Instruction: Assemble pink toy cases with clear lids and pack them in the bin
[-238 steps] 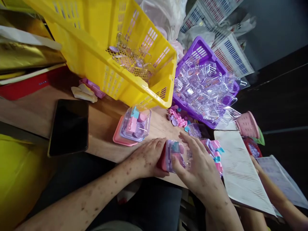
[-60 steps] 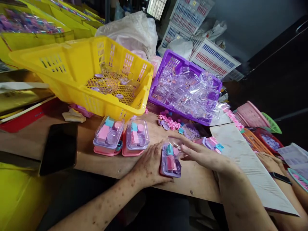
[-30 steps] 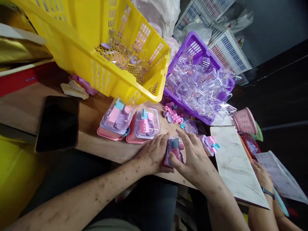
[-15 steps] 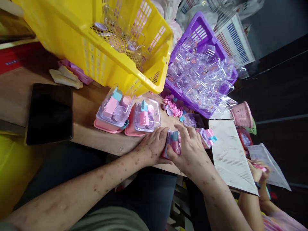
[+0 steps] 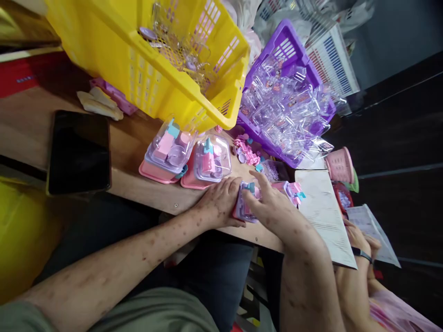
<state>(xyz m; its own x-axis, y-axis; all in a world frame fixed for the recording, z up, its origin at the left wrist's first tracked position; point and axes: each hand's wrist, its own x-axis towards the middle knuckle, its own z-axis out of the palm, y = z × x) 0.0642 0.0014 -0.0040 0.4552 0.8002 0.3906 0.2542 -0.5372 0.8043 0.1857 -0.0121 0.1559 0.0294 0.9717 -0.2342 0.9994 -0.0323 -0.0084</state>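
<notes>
My left hand point(image 5: 218, 201) is closed around the left side of a small toy box point(image 5: 245, 211) at the table's front edge. The box has a pink-red base, a lilac tray of pink and teal toy pieces, and a clear lid. Over its right side, my right hand point(image 5: 273, 207) has thumb and forefinger spread apart at the lid; its other fingers are largely hidden. Left of my hands stand two similar lidded boxes, one point(image 5: 165, 159) beside the other point(image 5: 206, 166). Beyond my right hand is another box point(image 5: 290, 190) with pink and teal pieces, partly covered.
A yellow basket point(image 5: 138, 60) with clear lids stands behind the boxes, beside a purple basket point(image 5: 254, 133) full of clear parts. Loose pink pieces point(image 5: 246, 150) lie between. A phone point(image 5: 79, 152) is at left, a white board point(image 5: 321, 212) at right, near another person's arm point(image 5: 356, 267).
A second lidded box has joined the first since the oldest frame. My right hand, closed over the held box's lid half a second ago, has loosened, its wrist now more bent. The view has tilted.
</notes>
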